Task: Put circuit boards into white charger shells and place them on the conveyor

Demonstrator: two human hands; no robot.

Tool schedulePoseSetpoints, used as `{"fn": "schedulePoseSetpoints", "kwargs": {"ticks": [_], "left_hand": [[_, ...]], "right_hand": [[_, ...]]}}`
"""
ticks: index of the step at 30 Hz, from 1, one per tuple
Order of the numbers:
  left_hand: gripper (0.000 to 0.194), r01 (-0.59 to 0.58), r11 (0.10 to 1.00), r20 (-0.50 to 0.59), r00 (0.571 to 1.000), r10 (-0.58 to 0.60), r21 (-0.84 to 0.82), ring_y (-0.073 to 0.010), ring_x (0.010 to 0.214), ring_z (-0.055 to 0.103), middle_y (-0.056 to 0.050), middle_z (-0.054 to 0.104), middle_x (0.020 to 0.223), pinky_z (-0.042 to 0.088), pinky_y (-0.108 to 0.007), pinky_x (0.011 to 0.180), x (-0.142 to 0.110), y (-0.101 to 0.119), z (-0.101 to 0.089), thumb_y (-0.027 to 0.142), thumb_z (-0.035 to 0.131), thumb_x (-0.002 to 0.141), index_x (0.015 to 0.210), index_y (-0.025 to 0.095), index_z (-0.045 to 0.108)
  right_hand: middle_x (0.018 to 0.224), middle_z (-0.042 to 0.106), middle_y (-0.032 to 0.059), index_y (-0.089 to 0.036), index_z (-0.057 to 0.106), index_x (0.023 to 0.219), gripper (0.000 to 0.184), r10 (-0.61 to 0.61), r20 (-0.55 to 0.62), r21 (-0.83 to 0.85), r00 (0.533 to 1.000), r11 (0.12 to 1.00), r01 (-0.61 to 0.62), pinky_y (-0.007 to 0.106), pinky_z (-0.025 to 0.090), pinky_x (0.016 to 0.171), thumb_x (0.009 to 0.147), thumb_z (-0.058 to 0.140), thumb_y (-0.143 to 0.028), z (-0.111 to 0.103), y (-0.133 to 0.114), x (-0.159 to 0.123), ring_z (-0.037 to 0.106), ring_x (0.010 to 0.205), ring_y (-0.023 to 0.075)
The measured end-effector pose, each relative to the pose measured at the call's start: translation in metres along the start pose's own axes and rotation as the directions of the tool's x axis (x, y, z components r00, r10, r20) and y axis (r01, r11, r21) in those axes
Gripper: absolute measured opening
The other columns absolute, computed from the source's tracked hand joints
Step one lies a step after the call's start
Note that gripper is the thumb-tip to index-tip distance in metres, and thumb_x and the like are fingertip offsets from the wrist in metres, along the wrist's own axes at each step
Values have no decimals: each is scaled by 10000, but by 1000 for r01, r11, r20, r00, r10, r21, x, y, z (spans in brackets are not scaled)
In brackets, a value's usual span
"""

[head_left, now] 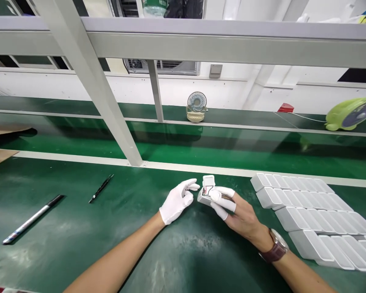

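Note:
My right hand (238, 209), with white finger covers on its fingertips and a watch at the wrist, grips a small white plastic case (205, 197) just above the green table. A flap (208, 180) stands up at the back of the case, and thin wires, one of them red, show inside. My fingers hide part of the case's right side. Just left of it is my left hand (177, 200) in a white glove. Its fingers reach toward the case with a gap between them and it, and the hand holds nothing.
Rows of white plastic cases (315, 211) stand on the right of the table. Black tweezers (101, 188) and a silver and black pen-like stick (33, 219) lie on the left. A slanting metal post (94, 81) rises behind, and a small fan (197, 106) stands beyond the conveyor belt.

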State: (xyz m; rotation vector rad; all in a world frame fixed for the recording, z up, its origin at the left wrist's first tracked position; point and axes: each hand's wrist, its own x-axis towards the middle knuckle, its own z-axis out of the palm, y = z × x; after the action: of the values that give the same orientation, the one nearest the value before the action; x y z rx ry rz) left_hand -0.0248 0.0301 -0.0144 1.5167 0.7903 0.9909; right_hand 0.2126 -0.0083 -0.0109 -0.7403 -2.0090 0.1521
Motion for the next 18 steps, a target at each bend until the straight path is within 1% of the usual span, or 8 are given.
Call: {"fn": "schedulePoseSetpoints", "kwargs": {"ticks": [2,4,6,8,10,13,15,18], "left_hand": [[806,-5,1000,-25,1000,5,9,-322,1198,570,-183,611,1301,490,-418,938,-1,-3,2,679,626,819,1411,151,483],[781,1,997,-46,999,2,75,-288,1149,595,-150,614,1291,492,-415,946,-3,-6,6,562,719,793,1425,179,463],[841,22,985,-43,999,-15,168,-254,1093,617,-108,616,1291,496,-413,964,-4,-6,10,396,819,715,1444,218,439],[905,59,971,-14,998,-57,231,-234,1070,627,-74,624,1284,499,-408,983,-5,-3,13,280,851,658,1456,243,425],[838,109,955,12,993,-116,277,-228,1062,634,-56,645,1259,504,-407,987,-5,2,15,251,827,677,1430,246,460],[628,142,929,10,988,-155,340,-231,1052,645,-57,673,1216,509,-414,985,-3,10,15,263,748,766,1357,224,537],[558,138,929,17,988,-152,343,-241,1060,646,-75,678,1203,511,-420,988,-2,13,15,280,717,799,1327,198,557],[534,154,934,17,986,-169,324,-243,1055,649,-84,676,1195,516,-425,985,0,13,15,247,704,797,1309,186,563]], "right_hand": [[1282,603,114,-278,550,1360,556,12,11,1,1000,1000,-12,357,608,891,871,644,-31,2,1,0,673,1070,215],[1237,619,116,-269,562,1343,492,67,123,2,990,998,-68,369,612,882,899,624,-67,8,2,-5,672,1070,227],[1214,620,122,-257,567,1337,435,131,238,-12,962,991,-132,389,611,881,929,595,-106,13,4,-14,666,1077,241],[1238,603,129,-257,547,1363,437,163,270,-28,949,986,-162,402,609,885,947,576,-127,18,4,-21,659,1087,247],[1265,589,130,-269,515,1398,462,175,260,-39,950,985,-171,403,607,897,960,559,-132,20,3,-25,651,1108,245],[1301,580,140,-268,500,1414,458,165,240,-87,957,985,-148,407,595,943,975,552,-151,18,0,-23,626,1185,253],[1315,589,148,-251,508,1404,453,158,177,-128,971,982,-137,400,600,941,965,590,-171,15,-1,-20,638,1178,252],[1248,643,151,-212,548,1343,436,127,27,-175,992,977,-120,388,623,882,924,659,-168,9,-1,-18,680,1089,245]]}}
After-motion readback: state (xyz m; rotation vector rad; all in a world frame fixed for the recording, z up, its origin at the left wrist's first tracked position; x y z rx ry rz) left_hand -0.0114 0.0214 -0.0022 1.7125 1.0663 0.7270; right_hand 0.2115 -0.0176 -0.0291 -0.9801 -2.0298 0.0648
